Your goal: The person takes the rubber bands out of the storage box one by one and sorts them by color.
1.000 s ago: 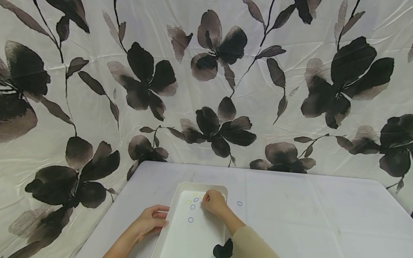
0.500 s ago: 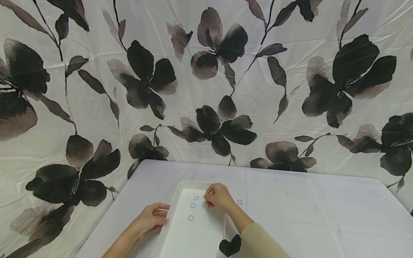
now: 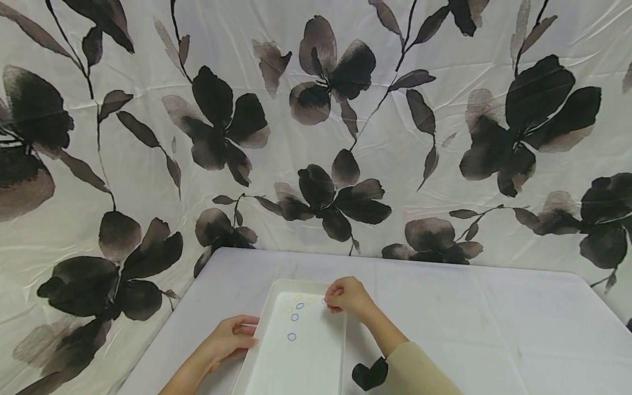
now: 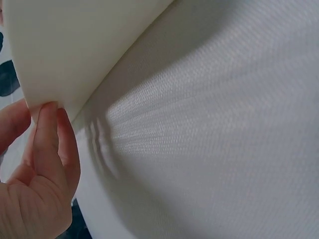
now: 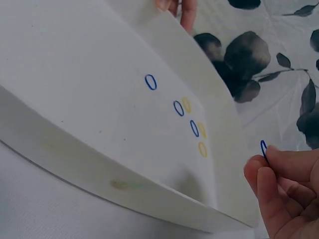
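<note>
In the right wrist view my right hand (image 5: 286, 186) pinches a small blue ring (image 5: 262, 149) between thumb and fingertips. That hand is over the far right rim of a white tray (image 3: 276, 373) in the head view. Inside the tray lie three blue rings (image 5: 146, 81) and three yellow rings (image 5: 199, 149), grouped toward its far end. My left hand (image 3: 229, 340) grips the tray's left side. The left wrist view shows the fingertips of the left hand (image 4: 47, 154) right at the tray's edge.
A white cloth-covered table (image 3: 469, 329) stretches to the right of the tray. Behind it hangs a white curtain (image 3: 276, 137) with dark flowers. A black heart-shaped piece (image 3: 370, 374) shows at the right sleeve (image 3: 419, 370).
My right hand has moved right from above the tray's inside to its right rim with the blue ring. A blue ring on the table is now hidden behind it. The left hand stays put.
</note>
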### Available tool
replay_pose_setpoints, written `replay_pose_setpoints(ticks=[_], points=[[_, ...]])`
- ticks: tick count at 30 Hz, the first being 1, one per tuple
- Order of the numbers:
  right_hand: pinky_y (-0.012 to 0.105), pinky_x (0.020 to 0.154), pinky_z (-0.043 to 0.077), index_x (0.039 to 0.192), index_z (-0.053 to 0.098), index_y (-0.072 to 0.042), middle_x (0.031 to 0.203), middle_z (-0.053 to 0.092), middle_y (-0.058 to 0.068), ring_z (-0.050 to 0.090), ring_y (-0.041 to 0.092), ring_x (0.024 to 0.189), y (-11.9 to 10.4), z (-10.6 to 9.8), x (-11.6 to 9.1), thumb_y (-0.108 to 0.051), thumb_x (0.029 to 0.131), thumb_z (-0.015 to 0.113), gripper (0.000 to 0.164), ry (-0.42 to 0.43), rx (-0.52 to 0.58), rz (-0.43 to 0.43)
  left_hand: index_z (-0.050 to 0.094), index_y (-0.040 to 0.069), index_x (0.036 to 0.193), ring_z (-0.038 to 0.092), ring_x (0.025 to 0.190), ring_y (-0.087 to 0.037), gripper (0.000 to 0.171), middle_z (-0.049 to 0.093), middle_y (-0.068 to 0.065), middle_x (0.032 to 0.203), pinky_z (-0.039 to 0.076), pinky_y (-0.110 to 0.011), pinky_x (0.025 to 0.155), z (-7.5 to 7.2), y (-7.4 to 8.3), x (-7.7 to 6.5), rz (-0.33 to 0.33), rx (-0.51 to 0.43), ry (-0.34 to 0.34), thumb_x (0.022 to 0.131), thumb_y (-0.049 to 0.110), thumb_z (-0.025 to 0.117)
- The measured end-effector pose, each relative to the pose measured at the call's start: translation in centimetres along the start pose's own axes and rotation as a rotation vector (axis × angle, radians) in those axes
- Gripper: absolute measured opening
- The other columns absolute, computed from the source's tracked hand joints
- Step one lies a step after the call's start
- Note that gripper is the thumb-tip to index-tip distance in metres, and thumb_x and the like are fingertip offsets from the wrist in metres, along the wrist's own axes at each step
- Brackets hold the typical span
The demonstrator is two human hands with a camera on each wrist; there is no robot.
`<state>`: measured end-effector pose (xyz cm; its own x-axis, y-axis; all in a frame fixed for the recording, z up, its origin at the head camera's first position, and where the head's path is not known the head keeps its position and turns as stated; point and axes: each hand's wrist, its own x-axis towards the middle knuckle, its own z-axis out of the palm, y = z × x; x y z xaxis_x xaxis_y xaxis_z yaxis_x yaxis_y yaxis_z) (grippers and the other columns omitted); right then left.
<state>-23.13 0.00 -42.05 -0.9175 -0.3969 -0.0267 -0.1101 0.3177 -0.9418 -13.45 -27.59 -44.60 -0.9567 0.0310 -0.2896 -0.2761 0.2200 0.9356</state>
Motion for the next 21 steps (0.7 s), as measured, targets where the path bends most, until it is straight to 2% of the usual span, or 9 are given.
replay_pose_setpoints(ticks=[9,21], points=[[0.028,0.058,0.055,0.085,0.064,0.008,0.066,0.063,0.007,0.062,0.014,0.058,0.6,-1.4,-0.3,0.004,0.081,0.066,0.005,0.003,0.032,0.025,0.044,-0.013,0.126,0.062,0.084,-0.021,0.055,0.062,-0.012,0.099,0.054,-0.035,0.072,0.1,-0.1,-0.1,-0.004,0.001,0.007,0.076,-0.006,0.067],[0.034,0.061,0.055,0.085,0.065,0.005,0.067,0.063,0.007,0.063,0.018,0.061,2.3,-4.1,-1.0,0.003,0.081,0.066,0.006,0.08,-0.032,0.093,0.043,-0.013,0.126,0.062,0.084,-0.021,0.056,0.062,-0.012,0.099,0.054,-0.035,0.071,0.0,-0.1,0.1,-0.001,0.001,0.01,0.076,-0.007,0.067]])
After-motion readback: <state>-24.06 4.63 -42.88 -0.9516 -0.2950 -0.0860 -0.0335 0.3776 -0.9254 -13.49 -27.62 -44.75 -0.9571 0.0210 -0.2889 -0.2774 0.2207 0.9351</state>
